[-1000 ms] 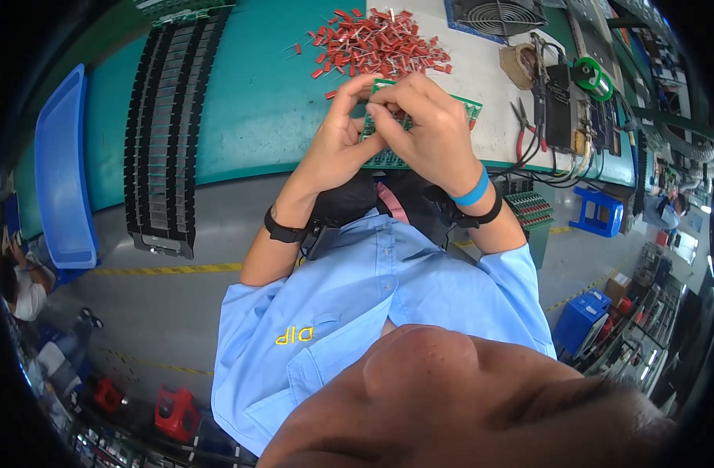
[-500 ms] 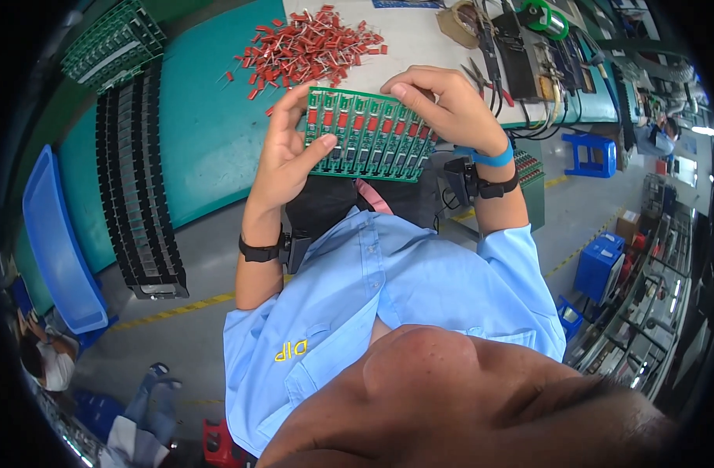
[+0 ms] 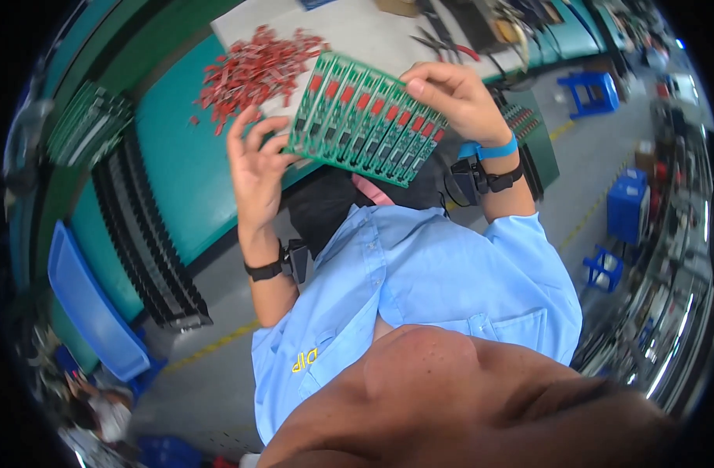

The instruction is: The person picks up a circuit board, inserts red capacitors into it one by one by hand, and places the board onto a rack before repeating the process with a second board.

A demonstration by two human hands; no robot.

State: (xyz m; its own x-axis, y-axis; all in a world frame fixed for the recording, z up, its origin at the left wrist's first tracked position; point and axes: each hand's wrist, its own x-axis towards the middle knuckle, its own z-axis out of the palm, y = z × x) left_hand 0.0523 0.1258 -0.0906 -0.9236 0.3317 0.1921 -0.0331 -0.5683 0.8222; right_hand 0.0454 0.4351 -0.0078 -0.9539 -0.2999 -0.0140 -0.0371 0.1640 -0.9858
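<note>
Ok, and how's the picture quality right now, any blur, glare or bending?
Head view, upper left: the red component pile looks smeared, probably from camera motion; head view, middle: the green circuit board reads more clearly; head view, left rim: the blue tray bows with the fisheye; head view, lower right: bright streaks of glare, with black corners all round.

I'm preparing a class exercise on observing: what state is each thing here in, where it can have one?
Right hand, closed on the circuit board's upper right edge
Left hand, open, fingers spread
Circuit board, raised, tilted, red parts in a row
Loose red components, heaped on the bench
Pliers, lying down
Upper blue stool, upright
</note>
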